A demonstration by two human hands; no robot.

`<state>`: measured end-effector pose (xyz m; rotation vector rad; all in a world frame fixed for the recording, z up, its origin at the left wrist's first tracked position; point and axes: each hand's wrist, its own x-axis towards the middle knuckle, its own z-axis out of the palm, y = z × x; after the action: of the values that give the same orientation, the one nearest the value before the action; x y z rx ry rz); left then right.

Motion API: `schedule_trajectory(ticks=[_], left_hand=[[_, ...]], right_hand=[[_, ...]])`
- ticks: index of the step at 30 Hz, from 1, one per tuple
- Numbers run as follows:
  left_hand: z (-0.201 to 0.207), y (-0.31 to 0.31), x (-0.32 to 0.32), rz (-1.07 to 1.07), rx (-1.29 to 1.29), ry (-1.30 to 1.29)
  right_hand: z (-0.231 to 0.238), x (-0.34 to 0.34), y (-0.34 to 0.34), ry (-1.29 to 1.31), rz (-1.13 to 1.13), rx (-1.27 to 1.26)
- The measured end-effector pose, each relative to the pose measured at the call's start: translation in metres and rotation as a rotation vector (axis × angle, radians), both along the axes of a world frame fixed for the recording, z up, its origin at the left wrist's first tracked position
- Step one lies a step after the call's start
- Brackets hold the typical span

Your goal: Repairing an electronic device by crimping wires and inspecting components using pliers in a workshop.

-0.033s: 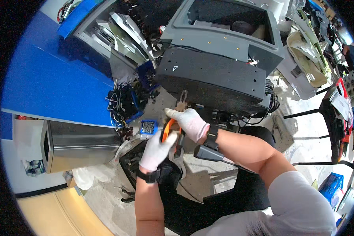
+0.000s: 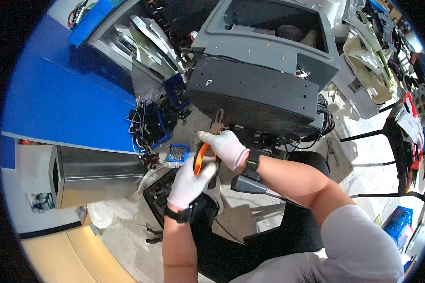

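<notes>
Both my hands wear white gloves and are closed around a pair of pliers with orange handles (image 2: 201,158). My left hand (image 2: 189,184) grips the handles from below. My right hand (image 2: 226,147) is wrapped around the upper part, its thumb pointing left. The metal jaws (image 2: 216,123) point away from me, close to the lower edge of a dark grey metal box (image 2: 250,89). Whether the jaws hold anything is too small to tell. Left of the pliers stands a small blue tray (image 2: 178,153) of small metal pieces, probably screws.
A large grey housing (image 2: 259,52) with a window stands behind the box. Tangled cables (image 2: 146,120) lie left, beneath a blue panel (image 2: 66,99). A metal bin (image 2: 99,177) lies on its side. At right are black chair legs (image 2: 368,137) and a blue crate (image 2: 398,221).
My left hand and the orange handles have shifted very slightly. My right hand has moved a touch to the left. Both hands keep their hold on the pliers.
</notes>
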<state>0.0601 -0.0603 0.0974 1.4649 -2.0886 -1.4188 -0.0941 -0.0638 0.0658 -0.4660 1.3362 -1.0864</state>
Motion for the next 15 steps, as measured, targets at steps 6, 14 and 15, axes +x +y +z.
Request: schedule_trajectory(ticks=[6, 14, 15], left_hand=[[-0.018, 0.028, -0.022, 0.147, -0.428, -0.421], [-0.005, -0.005, 0.007, 0.168, 0.603, 0.404], [-0.009, -0.005, 0.009, 0.173, 0.602, 0.403]], right_hand=[[-0.009, 0.014, -0.008, 0.164, 0.023, 0.016], [-0.027, 0.003, 0.001, -0.204, 0.124, -0.203], [-0.023, 0.002, 0.003, -0.207, 0.128, -0.203]])
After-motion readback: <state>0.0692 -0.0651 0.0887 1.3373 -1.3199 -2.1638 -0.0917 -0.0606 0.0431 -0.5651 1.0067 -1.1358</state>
